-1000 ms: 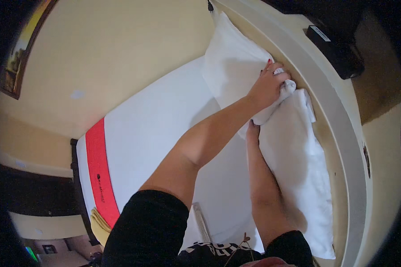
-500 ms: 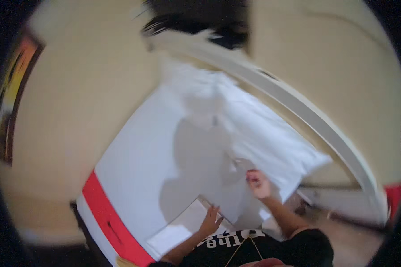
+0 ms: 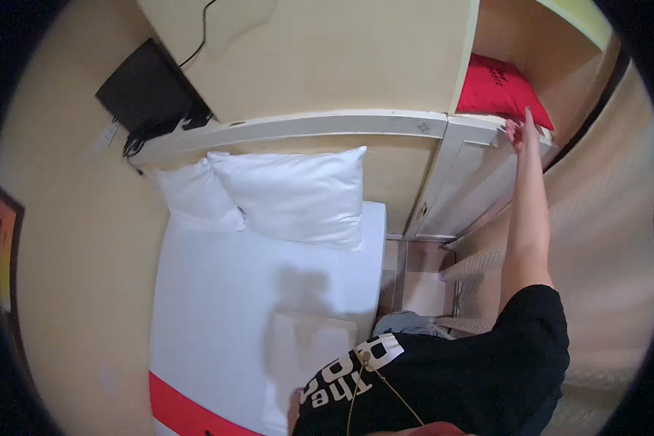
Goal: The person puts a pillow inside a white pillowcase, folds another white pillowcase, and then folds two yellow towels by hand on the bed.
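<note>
My right arm stretches out to the far right, where a red cushion [image 3: 495,86] lies in an open shelf niche. My right hand [image 3: 522,132] is at the cushion's near lower corner, fingers apart with nothing in them; whether it touches the fabric I cannot tell. Of my left hand [image 3: 295,407] only a sliver shows beside my black shirt, its fingers hidden. It is nearest to a flat white rectangular piece [image 3: 309,341], seemingly folded cloth, lying on the white bed [image 3: 211,312].
Two white pillows, a large one [image 3: 298,192] and a smaller one [image 3: 196,196], lie against the headboard [image 3: 305,125]. A red band [image 3: 185,407] crosses the bed. A dark screen [image 3: 149,87] with cables stands far left. Below the niche is a white cabinet door [image 3: 472,171]; a pale curtain [image 3: 596,232] hangs at right.
My view has swung right, bringing the niche and red cushion into sight. My right hand has moved from beside the pillow to the cushion. My left hand has mostly gone behind my shirt.
</note>
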Motion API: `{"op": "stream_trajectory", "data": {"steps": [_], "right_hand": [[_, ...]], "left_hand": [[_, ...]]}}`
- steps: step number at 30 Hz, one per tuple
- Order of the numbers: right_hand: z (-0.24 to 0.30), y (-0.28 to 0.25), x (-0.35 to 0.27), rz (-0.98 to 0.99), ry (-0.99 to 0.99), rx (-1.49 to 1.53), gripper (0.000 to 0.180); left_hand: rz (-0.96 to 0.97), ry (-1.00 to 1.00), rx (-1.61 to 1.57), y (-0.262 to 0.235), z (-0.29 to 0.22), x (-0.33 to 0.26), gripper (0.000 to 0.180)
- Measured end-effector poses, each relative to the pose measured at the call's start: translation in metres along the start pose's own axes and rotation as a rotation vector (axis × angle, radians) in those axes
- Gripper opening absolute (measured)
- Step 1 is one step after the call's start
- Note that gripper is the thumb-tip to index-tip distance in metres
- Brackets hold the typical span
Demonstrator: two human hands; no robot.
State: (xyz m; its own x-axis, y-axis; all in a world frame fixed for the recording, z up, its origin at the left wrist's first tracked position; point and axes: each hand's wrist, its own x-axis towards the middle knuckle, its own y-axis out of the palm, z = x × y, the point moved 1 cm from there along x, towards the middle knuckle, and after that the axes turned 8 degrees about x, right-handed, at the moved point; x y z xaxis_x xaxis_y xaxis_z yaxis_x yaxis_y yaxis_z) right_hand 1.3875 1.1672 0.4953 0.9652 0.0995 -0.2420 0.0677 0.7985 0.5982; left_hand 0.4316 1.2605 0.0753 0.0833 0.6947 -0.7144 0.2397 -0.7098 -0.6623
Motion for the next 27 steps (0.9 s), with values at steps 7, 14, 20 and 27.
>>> {"op": "stream_trajectory", "data": {"steps": [7, 14, 20, 27], "right_hand": [[0.034, 0.034, 0.05, 0.376, -0.368, 0.127, 0.022], [0.075, 0.062, -0.185, 0.731, -0.749, 0.08, 0.031], [-0.05, 0.05, -0.315, 1.36, -0.123, -0.024, 0.043], [-0.164, 0.095, -0.365, 1.587, 0.441, -0.011, 0.06]], "left_hand": [[-0.32, 0.156, -0.038, -0.097, -0.086, -0.059, 0.034], [-0.487, 0.496, -0.324, -0.152, -0.189, -0.145, 0.03], [0.003, 1.006, -0.893, -0.119, -0.324, -0.147, 0.05], [0.125, 0.895, -1.765, -0.144, -0.331, -0.158, 0.059]]}}
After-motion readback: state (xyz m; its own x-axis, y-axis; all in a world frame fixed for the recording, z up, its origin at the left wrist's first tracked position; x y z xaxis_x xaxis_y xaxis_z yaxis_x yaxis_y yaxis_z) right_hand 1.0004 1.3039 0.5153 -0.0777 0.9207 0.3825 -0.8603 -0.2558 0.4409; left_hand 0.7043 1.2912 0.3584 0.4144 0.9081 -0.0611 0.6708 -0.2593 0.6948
